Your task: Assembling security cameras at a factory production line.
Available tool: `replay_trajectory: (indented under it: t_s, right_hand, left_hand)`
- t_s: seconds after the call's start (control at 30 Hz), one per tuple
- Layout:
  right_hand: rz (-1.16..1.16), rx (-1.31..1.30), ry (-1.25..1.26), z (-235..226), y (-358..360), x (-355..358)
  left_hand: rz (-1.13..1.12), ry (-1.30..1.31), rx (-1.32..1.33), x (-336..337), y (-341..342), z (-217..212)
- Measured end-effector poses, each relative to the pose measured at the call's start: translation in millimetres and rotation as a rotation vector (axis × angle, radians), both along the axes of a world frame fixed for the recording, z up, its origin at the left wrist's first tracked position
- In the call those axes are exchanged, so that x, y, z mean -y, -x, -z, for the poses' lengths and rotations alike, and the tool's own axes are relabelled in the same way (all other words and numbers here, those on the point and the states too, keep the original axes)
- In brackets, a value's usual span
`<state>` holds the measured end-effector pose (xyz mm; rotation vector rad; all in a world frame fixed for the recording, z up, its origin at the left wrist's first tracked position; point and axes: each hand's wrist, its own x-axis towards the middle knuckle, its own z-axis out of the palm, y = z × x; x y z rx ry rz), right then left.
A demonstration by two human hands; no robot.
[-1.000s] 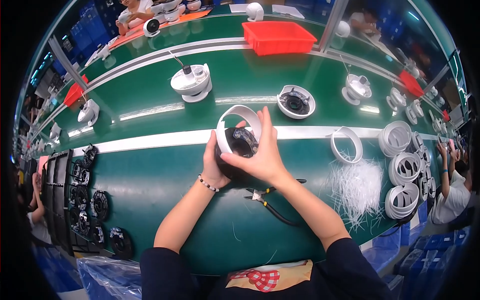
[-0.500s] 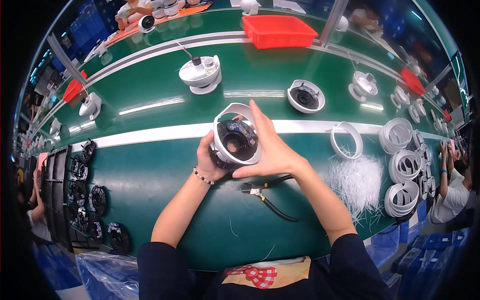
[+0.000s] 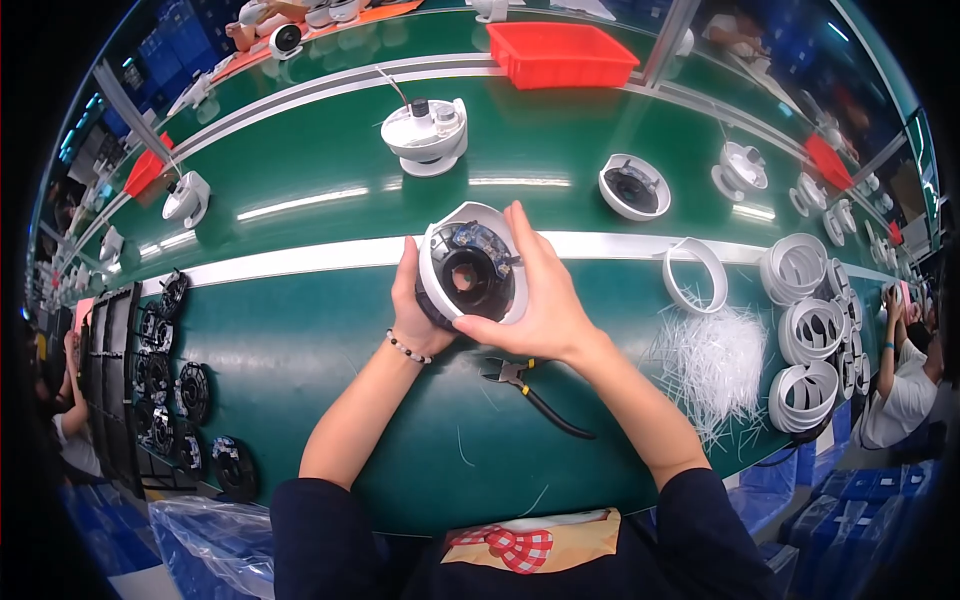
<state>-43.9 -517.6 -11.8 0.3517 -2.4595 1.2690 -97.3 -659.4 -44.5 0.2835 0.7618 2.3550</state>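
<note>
Between my hands, above the green bench, is a white plastic ring housing (image 3: pixel 512 296) with a black round inner part (image 3: pixel 487 290) and a blue circuit board (image 3: pixel 478 240) in it. My left hand (image 3: pixel 415 310) grips the black part from the left and below; some of its fingers are hidden behind it. Around the right side of the white ring curves my right hand (image 3: pixel 545 305), thumb at the lower rim and fingers up along the far side. Just below them on the bench lie cutting pliers (image 3: pixel 540 400) with black and yellow handles, partly covered by my right hand.
White rings (image 3: pixel 803 395) stand stacked at the right beside a heap of clear plastic strips (image 3: pixel 708 375). Several black parts with boards (image 3: pixel 193 392) lie at the left by a black rack (image 3: pixel 105 380). Beyond the white strip, white assemblies (image 3: pixel 425 135) sit on a green belt; a red bin (image 3: pixel 560 55) stands farther back.
The white ring has settled lower and closer around the black part, and my right thumb has shifted over its lower rim. Assemblies on the belt have moved right.
</note>
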Motion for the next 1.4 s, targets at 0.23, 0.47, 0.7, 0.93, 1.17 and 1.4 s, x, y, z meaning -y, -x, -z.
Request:
replay_trajectory:
  t_s: [0.23,0.47,0.7,0.93,1.17,1.4]
  right_hand:
    - [-0.011,-0.025,-0.075,-3,-3,-4]
    - [0.112,-0.011,-0.153,-3,-1,4]
    - [-0.041,-0.015,-0.198,-2,6,-7]
    - [0.145,-0.197,-0.042,23,8,20]
    - [-0.08,0.045,0.072,52,60,-12]
    - [-0.292,0.34,-0.46,11,-16,-56]
  left_hand:
    - [-0.032,0.024,0.022,-5,0,-1]
    - [0.019,-0.001,-0.005,-6,2,-3]
    - [0.135,-0.006,0.064,1,12,-2]
    - [-0.061,-0.106,0.014,0,16,-1]
    - [-0.313,-0.015,0.147,-13,55,29]
    - [-0.541,0.144,0.147,33,164,58]
